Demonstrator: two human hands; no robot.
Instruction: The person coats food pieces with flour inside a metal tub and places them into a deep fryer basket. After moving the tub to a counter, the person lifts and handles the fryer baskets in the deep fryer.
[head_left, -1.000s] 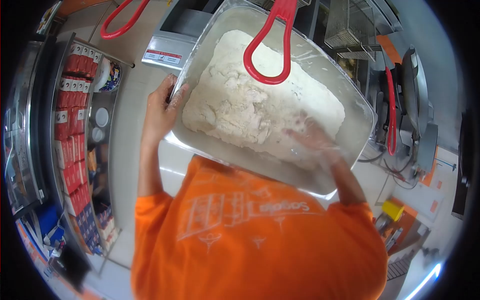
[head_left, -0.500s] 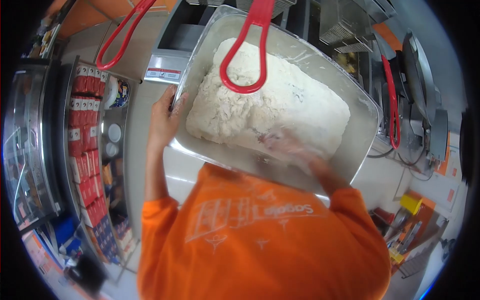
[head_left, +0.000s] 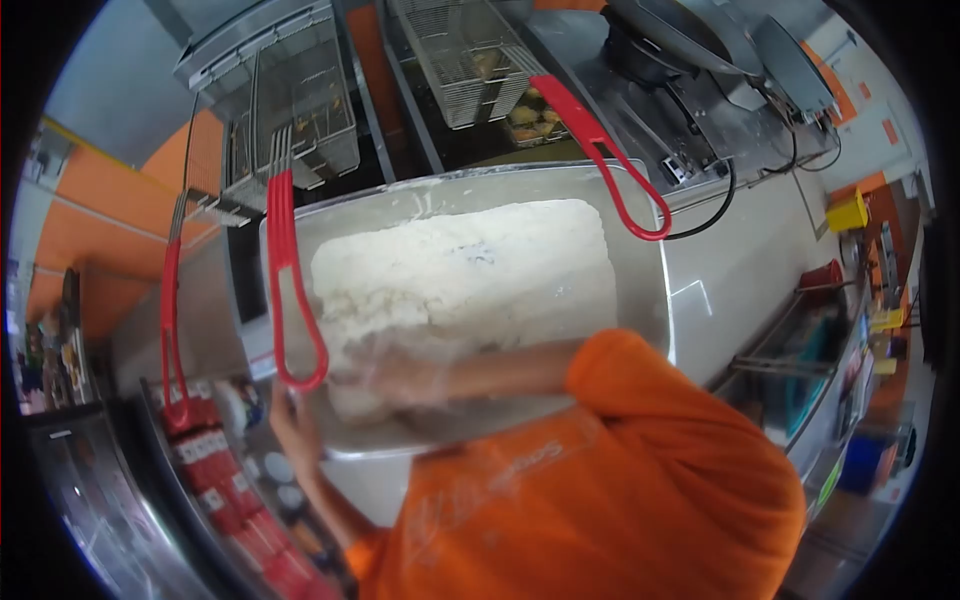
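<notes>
Smooth metal tub (head_left: 641, 300), matt lumpy powder (head_left: 540, 255), matt cloth shirt (head_left: 660, 480)

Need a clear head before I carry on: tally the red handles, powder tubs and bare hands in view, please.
Red handles: 3
Tub: 1
Hands: 2, the left hand and the right hand, which is blurred
Total: 6

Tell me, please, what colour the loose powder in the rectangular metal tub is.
The loose powder is creamy white, best seen in the head view.
</notes>
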